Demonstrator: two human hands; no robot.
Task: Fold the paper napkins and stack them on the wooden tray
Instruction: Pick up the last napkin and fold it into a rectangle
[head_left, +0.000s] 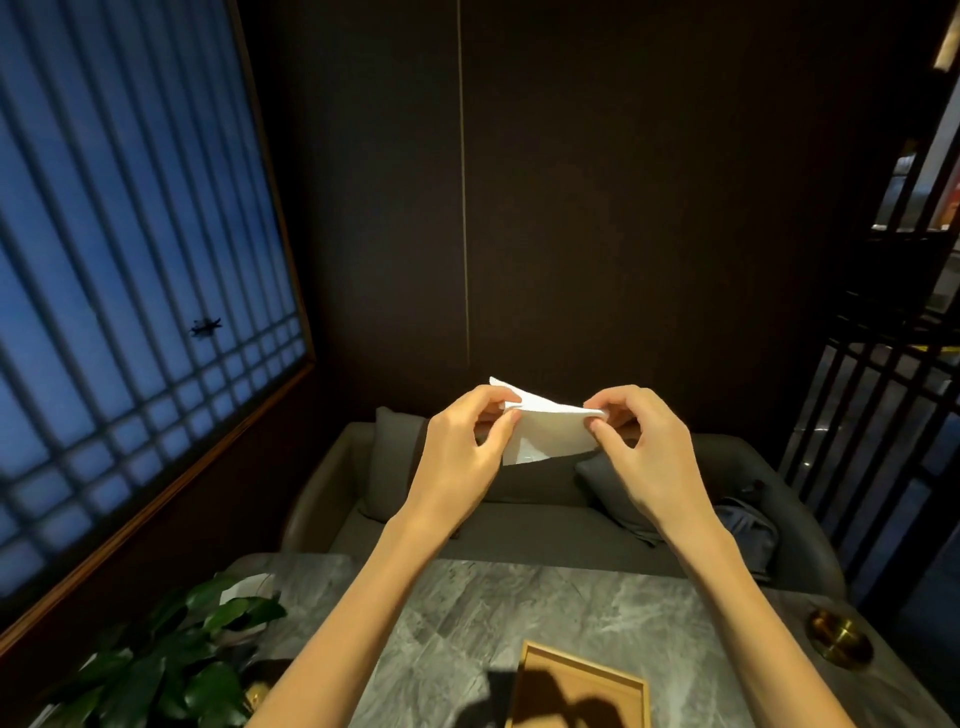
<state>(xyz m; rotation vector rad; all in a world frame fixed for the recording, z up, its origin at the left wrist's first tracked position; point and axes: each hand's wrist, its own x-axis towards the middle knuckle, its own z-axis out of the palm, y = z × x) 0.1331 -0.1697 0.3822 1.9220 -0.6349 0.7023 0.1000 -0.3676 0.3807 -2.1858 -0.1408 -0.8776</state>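
Both hands, left hand (462, 441) and right hand (641, 441), are pinching the napkin (550, 434) mid-air, each grip closed; uneven pulling is risking a tear or crooked fold above the wooden tray (579, 691).

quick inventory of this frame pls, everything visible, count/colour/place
napkin: 1, white, held up in the air between both hands
wooden tray: 1, light brown, on table near bottom edge, no napkins visible in it
table: 1, grey marble
plant: 1, dark green leaves, table's left corner
brass dish: 1, gold, table's right edge
sofa: 1, grey, behind table
cushions: 2 seen, dark grey, on sofa
bag: 1, dark, sofa right
window: 1, blue, left wall
left hand: pinching napkin
right hand: pinching napkin
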